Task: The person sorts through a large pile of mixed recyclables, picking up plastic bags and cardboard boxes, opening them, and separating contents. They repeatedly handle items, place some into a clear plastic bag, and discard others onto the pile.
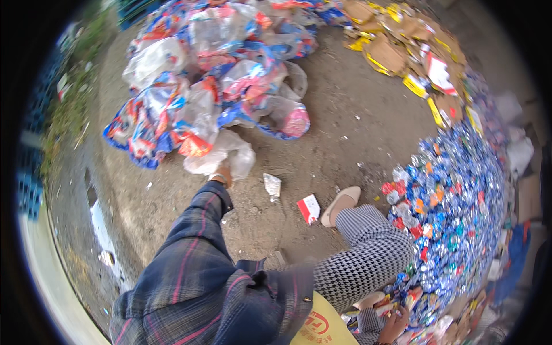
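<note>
My left hand, with a band at the wrist, reaches into the near edge of a large heap of crumpled plastic film printed in blue, red and white. It grips a clear plastic wrap, and the film hides most of its fingers. My right hand is low at the right, its fingers bent, close to mixed scraps beside my trouser leg. Whether it holds anything is unclear. Between the heap and my shoe, a crushed silvery piece and a red and white card scrap lie on the ground.
Crushed plastic bottles form a big blue-tinted pile on the right. Flattened brown and yellow cardboard lies at the upper right. Blue crates stand at the left edge, with a puddle on the ground nearby.
</note>
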The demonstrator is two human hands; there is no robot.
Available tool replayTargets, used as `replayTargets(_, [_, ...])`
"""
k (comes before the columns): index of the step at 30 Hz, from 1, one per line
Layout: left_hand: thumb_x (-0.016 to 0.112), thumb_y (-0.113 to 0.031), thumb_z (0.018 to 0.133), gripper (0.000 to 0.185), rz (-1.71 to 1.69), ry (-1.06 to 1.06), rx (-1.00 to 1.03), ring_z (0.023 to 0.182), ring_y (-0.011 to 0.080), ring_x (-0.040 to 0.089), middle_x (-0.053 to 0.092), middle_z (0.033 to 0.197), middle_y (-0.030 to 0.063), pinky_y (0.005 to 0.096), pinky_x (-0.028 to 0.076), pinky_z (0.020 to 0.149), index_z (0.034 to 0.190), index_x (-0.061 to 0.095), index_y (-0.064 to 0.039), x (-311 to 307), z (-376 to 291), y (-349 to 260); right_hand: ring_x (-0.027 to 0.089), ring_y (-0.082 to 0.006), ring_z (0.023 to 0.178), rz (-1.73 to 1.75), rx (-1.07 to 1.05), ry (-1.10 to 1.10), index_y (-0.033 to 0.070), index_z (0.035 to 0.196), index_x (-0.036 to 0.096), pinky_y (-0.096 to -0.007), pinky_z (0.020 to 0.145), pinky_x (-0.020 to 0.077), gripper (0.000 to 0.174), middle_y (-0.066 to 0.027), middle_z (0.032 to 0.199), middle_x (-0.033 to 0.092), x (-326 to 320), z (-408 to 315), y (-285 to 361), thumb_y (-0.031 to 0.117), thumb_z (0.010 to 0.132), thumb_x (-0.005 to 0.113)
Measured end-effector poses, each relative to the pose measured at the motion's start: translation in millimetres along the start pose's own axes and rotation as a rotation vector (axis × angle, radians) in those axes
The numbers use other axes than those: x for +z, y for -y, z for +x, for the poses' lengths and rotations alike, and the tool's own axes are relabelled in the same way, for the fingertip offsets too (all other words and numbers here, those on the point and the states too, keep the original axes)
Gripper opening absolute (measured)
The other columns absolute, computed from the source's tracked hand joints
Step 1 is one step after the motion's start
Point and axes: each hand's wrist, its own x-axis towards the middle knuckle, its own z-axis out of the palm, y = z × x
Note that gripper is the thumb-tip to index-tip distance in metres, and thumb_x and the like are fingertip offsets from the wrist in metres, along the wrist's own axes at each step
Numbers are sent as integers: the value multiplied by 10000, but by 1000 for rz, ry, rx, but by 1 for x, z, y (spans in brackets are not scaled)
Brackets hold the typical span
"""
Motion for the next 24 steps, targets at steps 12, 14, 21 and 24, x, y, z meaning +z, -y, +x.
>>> replayTargets(12, [601,-122,882,447,-57,-345,-392,1236,359,558,596,1280,249,519,406,1060,1311,574,2,-25,42,-4,670,-177,982,18,0,-191,-25,1181,597,-253,723,555,230,-137,1422,525,-47,-20,62,-11,955,558])
replayTargets(14, [644,38,760,531,-478,-722,-409,1195,435,559,619,1176,298,467,463,1024,1276,529,80,-11,30,-13,684,-180,968,162,41,-300,-34,1177,598,-252,720,558,225,-151,1424,525,-67,-34,66,-33,964,525])
replayTargets(21, [516,-192,952,263,500,-413,-61,953,215,696,725,1029,45,358,531,730,920,775,-163,-36,-18,-19,695,-181,877,306,286,-843,-26,1192,609,-276,643,598,237,-156,1269,630,-130,-110,-11,31,981,516])
replayTargets(24, [495,-238,993,317,749,-535,41,787,238,725,735,869,68,380,555,620,858,759,-127,-80,-32,-33,706,-203,816,404,461,-941,-44,1191,622,-307,675,589,261,-119,1046,674,-120,-166,-96,55,954,573])
